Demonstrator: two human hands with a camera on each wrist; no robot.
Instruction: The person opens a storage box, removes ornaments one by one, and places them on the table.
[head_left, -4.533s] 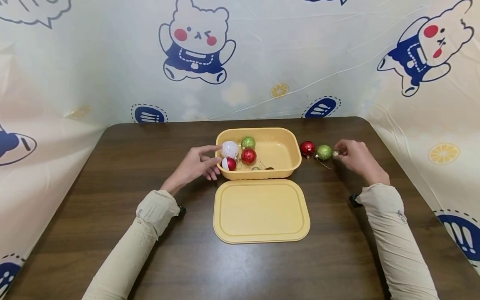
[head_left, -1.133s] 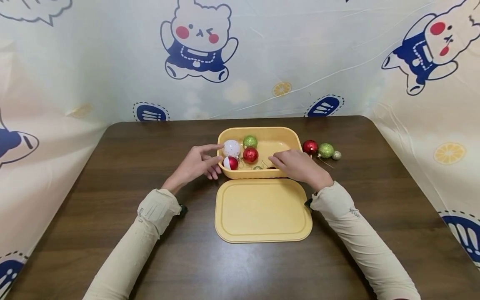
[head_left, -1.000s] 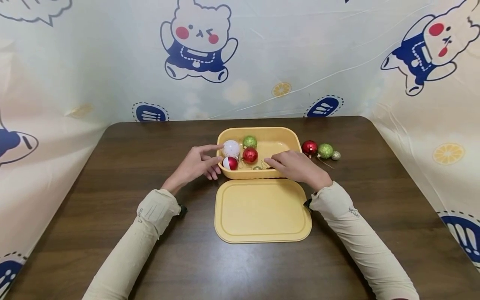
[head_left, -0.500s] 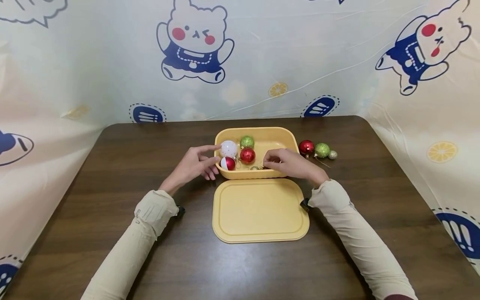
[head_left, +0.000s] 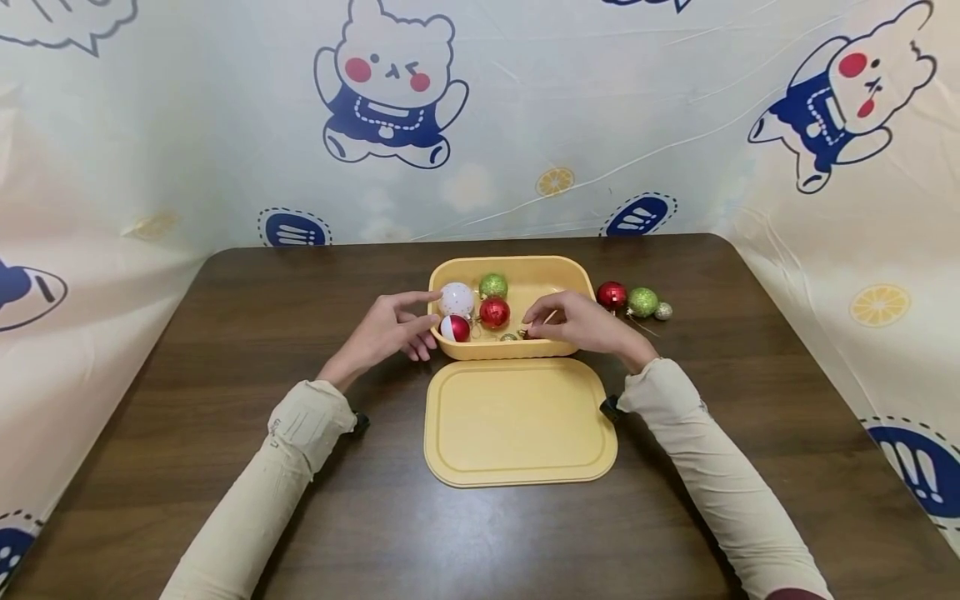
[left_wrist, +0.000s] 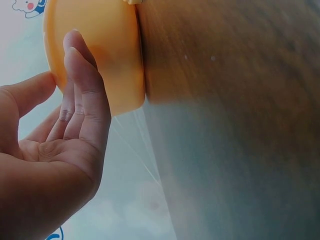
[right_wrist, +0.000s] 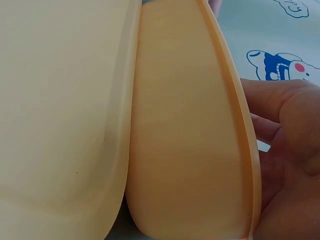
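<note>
A: Start big; the dark table [head_left: 225,350] carries a yellow tub [head_left: 525,268], its lid [head_left: 517,421] lying flat just in front; what step is this?

B: Handling baubles at the tub, I judge; the left hand [head_left: 390,329] steadies the tub's left wall, fingers straight and loosely spread; the right hand [head_left: 581,323] reaches inside, fingertips curled together over a small dark bauble [head_left: 522,335] near the front wall

A: Next move?

B: A firm pinch, then a clean lift

A: Anything unclear?

B: Whether it truly grips; both wrist views show only plastic and palm
</note>
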